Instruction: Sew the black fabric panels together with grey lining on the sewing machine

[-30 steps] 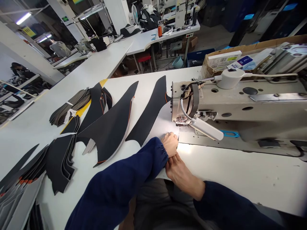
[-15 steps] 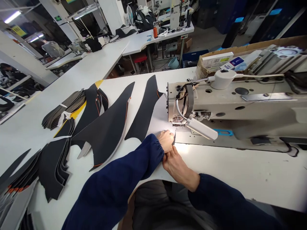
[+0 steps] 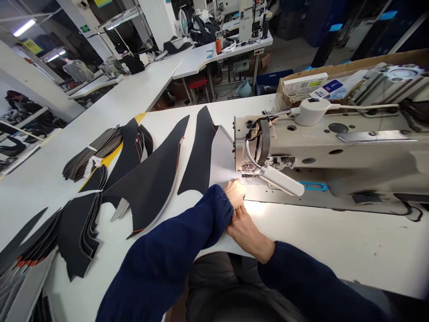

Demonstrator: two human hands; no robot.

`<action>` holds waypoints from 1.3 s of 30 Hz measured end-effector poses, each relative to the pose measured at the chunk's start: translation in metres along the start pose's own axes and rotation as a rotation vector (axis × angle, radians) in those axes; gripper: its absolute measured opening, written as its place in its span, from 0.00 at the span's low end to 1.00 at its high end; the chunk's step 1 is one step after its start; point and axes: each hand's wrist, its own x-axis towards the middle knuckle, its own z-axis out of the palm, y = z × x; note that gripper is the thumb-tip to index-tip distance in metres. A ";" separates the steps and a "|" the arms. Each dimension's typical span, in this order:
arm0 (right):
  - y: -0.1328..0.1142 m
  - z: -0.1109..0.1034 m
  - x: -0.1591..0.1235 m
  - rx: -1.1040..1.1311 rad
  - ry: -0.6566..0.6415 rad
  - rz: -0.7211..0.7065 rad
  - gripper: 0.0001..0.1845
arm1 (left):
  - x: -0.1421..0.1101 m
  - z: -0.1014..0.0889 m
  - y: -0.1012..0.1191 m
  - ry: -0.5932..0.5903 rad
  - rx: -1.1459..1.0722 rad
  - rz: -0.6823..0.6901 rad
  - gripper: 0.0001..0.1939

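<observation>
A black and light-grey fabric panel [image 3: 197, 156] lies flat on the white table, its grey part reaching the needle area of the sewing machine [image 3: 278, 138]. My left hand [image 3: 235, 193] is closed on the panel's near edge, just in front of the presser foot, knuckles up. Tucked close beneath it, my right hand [image 3: 246, 227] pinches the edge with bent fingers. Both sets of fingertips are partly hidden, as is the edge between them. A small white lamp [image 3: 282, 180] on a flexible neck lights the stitching spot.
Left of the panel lies a larger black piece [image 3: 147, 179] with orange edging. Farther left are tied stacks of cut black pieces [image 3: 78, 228] and a grey-brown bundle [image 3: 92, 152]. A cardboard box [image 3: 284, 96] with packages stands behind the machine. Other sewing tables fill the background.
The panel has turned slightly, its far tip swinging left and its grey part showing more beside the machine. Both hands stay together near the needle, the left slightly farther right. The view has shifted a little.
</observation>
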 end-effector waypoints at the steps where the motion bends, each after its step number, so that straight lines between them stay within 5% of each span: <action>1: 0.000 0.000 0.000 0.004 0.003 -0.003 0.11 | 0.001 0.000 0.000 0.005 -0.003 -0.011 0.13; 11: 0.009 0.017 -0.003 -0.035 0.144 0.014 0.14 | -0.023 -0.004 -0.009 -0.014 0.043 0.066 0.15; 21: 0.034 0.029 -0.003 0.005 0.189 0.034 0.13 | -0.003 -0.009 -0.006 -0.023 0.023 0.036 0.12; 28: 0.044 0.038 -0.004 -0.054 0.206 0.050 0.14 | -0.022 0.001 -0.016 0.092 0.015 -0.008 0.19; 32: 0.049 0.038 -0.002 -0.067 0.185 0.058 0.14 | -0.039 0.004 -0.017 0.001 0.035 -0.009 0.20; 39: 0.042 0.024 -0.004 -0.082 0.171 0.111 0.13 | -0.036 0.001 -0.007 0.015 0.054 0.039 0.15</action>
